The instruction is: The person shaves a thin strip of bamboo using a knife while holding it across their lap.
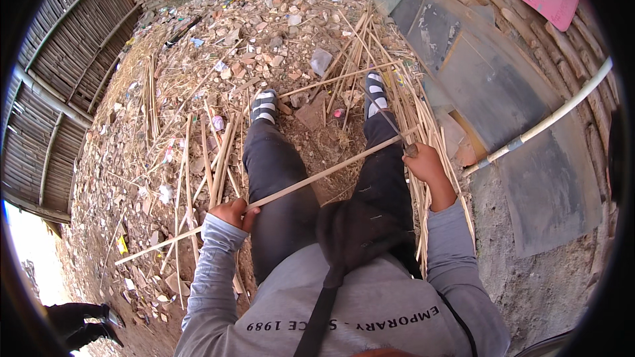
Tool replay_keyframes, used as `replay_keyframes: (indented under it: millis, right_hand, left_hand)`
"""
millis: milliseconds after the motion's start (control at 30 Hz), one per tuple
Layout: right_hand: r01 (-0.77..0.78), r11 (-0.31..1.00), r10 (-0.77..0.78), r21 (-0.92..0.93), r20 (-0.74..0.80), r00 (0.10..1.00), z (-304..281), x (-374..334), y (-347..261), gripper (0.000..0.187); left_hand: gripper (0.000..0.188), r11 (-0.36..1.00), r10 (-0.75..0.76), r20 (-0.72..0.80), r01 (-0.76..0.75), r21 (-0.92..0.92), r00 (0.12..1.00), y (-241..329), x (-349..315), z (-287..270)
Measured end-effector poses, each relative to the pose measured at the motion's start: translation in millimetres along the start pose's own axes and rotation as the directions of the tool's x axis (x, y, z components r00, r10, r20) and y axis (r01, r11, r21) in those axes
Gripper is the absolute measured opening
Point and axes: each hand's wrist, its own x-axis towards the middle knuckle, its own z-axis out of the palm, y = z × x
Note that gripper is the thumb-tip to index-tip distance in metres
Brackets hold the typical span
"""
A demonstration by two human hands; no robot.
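Note:
A long, pale bamboo strip lies slantwise across my thighs, rising from lower left to upper right. My left hand is closed around it near its lower end. In my right hand is the handle of a knife, its thin dark blade pointing up and away toward my right foot. The blade crosses the strip close to the strip's far right end; whether the two touch I cannot tell. Another strip spans the ground between my sandalled feet.
Loose bamboo strips lie in bundles beside my right leg, with more strips to my left. Rubble covers the ground. Dark boards and a pale pole are at right, a bamboo wall at left. Someone's feet show lower left.

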Motion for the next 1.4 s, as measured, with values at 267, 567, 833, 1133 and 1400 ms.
replay_keyframes:
  millis: [267, 567, 833, 1133, 1400]
  right_hand:
    - [0.209, 0.978, -0.206, -0.013, 0.115, 0.972, 17, -31, -38, 0.025]
    - [0.054, 0.998, -0.054, -0.014, 0.003, 0.999, 12, 2, -8, 0.028]
    - [0.082, 0.997, -0.081, -0.011, 0.042, 0.996, 6, -3, -9, 0.027]
    - [0.122, 0.992, -0.121, -0.029, 0.017, 0.992, 24, -17, -31, 0.022]
    - [0.005, 0.999, -0.008, -0.046, -0.060, 0.998, 3, 8, 13, 0.022]
  left_hand:
    - [0.038, 1.000, -0.004, -0.022, 0.004, -0.006, 1.000, -7, -6, 5]
    - [0.038, 0.999, 0.004, -0.043, -0.001, 0.047, 0.999, -1, -4, 4]
    - [0.038, 1.000, 0.008, -0.062, -0.006, 0.030, 0.998, -7, -3, 11]
    - [0.040, 0.994, -0.038, 0.012, 0.037, 0.104, 0.999, 5, -4, -1]
    - [0.039, 0.997, 0.004, -0.043, -0.001, 0.073, 0.999, 4, 6, 2]
